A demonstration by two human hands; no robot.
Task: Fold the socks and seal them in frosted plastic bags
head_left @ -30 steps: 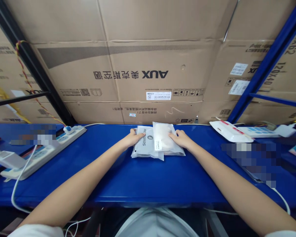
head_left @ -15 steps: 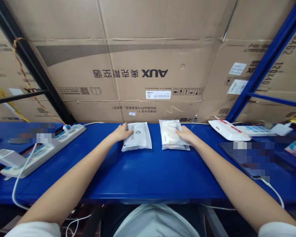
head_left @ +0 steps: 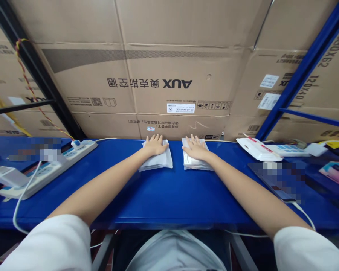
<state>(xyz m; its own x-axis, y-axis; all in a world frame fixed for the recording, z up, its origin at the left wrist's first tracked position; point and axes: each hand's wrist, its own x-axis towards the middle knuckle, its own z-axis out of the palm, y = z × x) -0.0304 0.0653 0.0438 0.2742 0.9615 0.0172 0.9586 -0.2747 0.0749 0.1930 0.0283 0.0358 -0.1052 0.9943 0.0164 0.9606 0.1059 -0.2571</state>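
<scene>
Left packet [head_left: 158, 162] was pressed flat under the open left hand [head_left: 156, 145], right packet [head_left: 193, 164] under the open right hand [head_left: 196, 148]; both were set squarely, well apart, on the blue desk [head_left: 175, 195].

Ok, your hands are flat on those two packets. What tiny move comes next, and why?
Probably lift both hands gently. The left hand and right hand lie flat on the left packet and right packet, which already sit neatly apart on the blue bench.
</scene>
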